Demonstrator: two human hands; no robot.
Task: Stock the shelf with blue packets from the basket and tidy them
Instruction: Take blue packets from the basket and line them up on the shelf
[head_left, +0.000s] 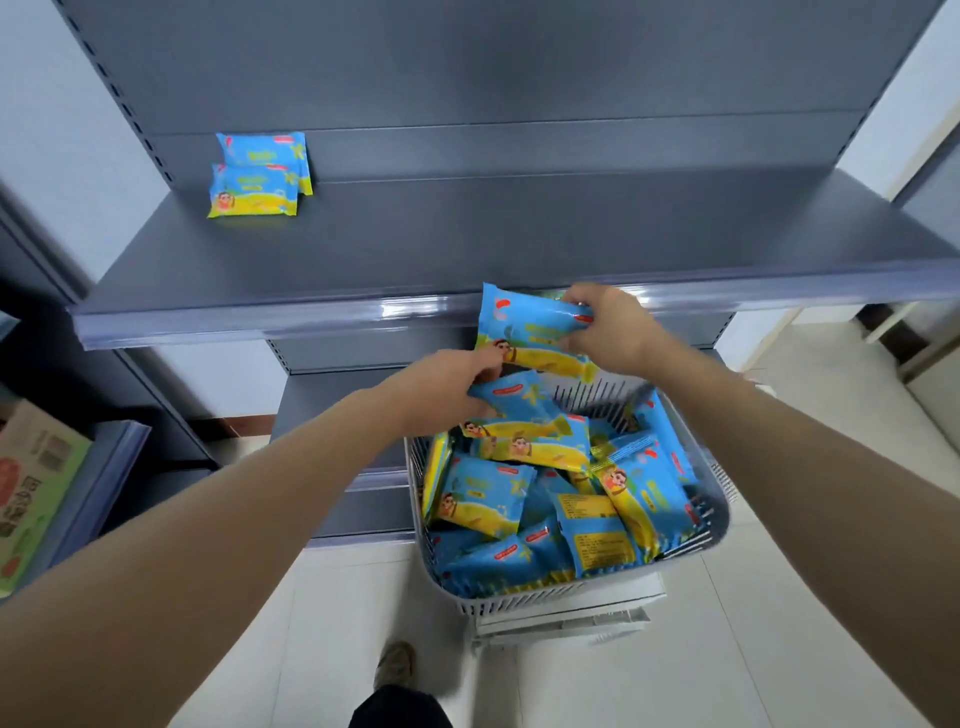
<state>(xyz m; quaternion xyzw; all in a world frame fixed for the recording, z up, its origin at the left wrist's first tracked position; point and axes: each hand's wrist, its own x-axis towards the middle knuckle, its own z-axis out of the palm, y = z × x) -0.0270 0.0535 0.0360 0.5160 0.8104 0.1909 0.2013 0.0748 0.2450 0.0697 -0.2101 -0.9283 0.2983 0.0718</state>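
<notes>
Two bare arms of ours reach forward over one white basket (545, 597) heaped with more than ten blue packets (483, 493). Our left hand (441, 389) curls its fingers round a top packet (519, 400) on the heap. Our right hand (608, 327) pinches a lifted packet (530, 327) before the shelf (519, 234) edge. Farther back, two shelved packets (257, 176) overlap at the shelf's back left.

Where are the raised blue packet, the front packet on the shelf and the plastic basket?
raised blue packet (524, 325): head view, blue upper face.
front packet on the shelf (253, 196): head view, middle of wrapper.
plastic basket (561, 597): head view, near slatted wall.
</notes>
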